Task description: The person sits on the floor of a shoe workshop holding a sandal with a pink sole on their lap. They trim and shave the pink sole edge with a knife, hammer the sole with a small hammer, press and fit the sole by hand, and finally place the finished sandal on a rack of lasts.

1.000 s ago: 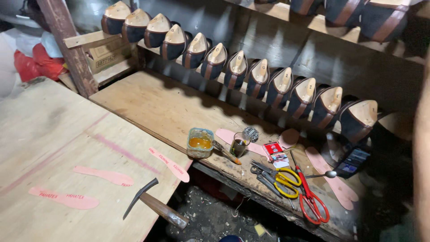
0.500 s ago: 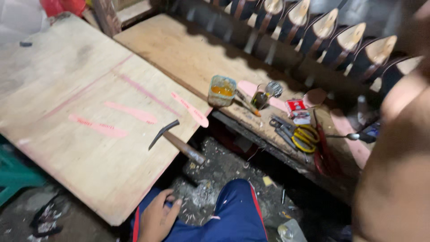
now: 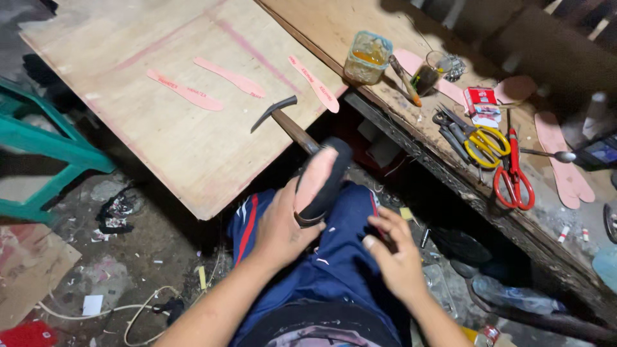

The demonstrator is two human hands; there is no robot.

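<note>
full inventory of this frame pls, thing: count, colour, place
shoe on a form: 1, black with a pink sole, over the lap
hammer: 1, dark head and wooden handle, at the board's edge
insole cutouts: 3, pink, on the plywood board
glue tub: 1, clear with amber contents, on the bench
scissors: 1, yellow handles, on the bench
pliers: 1, red handles, on the bench
stool: 1, green, on the left
left hand: grips the shoe
right hand: open, beside the thigh, holds nothing that I can see
</note>
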